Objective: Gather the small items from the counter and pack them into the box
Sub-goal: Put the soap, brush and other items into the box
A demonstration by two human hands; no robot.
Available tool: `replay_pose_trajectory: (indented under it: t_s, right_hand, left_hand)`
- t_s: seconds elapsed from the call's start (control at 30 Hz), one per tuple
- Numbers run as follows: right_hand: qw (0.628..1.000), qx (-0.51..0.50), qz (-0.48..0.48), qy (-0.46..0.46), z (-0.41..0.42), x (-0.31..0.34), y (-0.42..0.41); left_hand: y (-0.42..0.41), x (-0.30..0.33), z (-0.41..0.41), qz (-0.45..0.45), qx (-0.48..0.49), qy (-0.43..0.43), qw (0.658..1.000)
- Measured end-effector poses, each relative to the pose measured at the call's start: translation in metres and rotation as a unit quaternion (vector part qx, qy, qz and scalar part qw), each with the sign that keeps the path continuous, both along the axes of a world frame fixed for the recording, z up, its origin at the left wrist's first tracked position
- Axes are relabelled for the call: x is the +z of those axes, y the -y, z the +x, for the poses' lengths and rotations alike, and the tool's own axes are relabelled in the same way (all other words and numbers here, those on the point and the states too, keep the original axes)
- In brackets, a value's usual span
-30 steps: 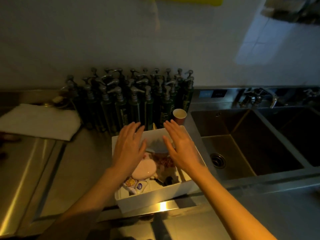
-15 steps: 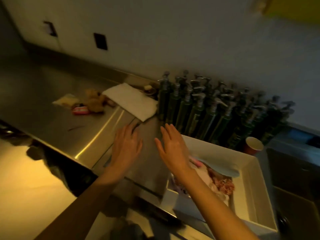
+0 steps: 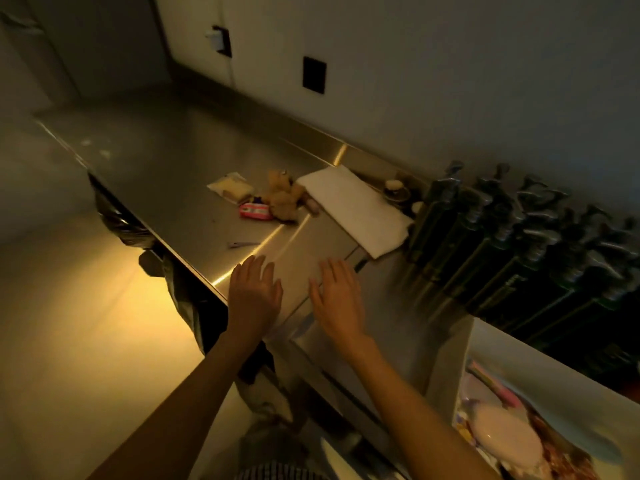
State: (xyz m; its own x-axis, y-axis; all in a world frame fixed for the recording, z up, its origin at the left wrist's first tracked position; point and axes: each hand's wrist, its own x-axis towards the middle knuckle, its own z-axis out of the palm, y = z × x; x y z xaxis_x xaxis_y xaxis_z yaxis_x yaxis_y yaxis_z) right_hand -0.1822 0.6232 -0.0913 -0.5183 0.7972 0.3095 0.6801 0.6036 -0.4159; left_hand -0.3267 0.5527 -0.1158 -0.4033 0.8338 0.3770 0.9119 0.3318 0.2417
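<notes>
Both hands reaching empty toward the leftover items on the steel desk (image 3: 166, 168)

Left hand (image 3: 254, 297) and right hand (image 3: 337, 304) are hovering flat, fingers straight, each grip holding nothing; the brown plush bear (image 3: 284, 195), red-and-white packet (image 3: 255, 212) and pale clear-wrapped pack (image 3: 230, 187) are lying clustered well beyond them, the white cardboard box (image 3: 446, 372) sitting at lower right. Risks: grabbing all three at once and dropping one, snagging the folded white cloth (image 3: 356, 209), missing the thin purple strip (image 3: 242, 244) near the edge
</notes>
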Motion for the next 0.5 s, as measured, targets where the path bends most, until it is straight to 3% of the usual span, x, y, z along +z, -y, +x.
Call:
replay_pose_trajectory:
  t_s: [0.5]
  right_hand:
    - [0.994, 0.014, -0.082, 0.072, -0.177, -0.041, -0.090]
  left_hand:
    - [-0.082, -0.040, -0.171, -0.075, -0.015, 0.045, 0.996]
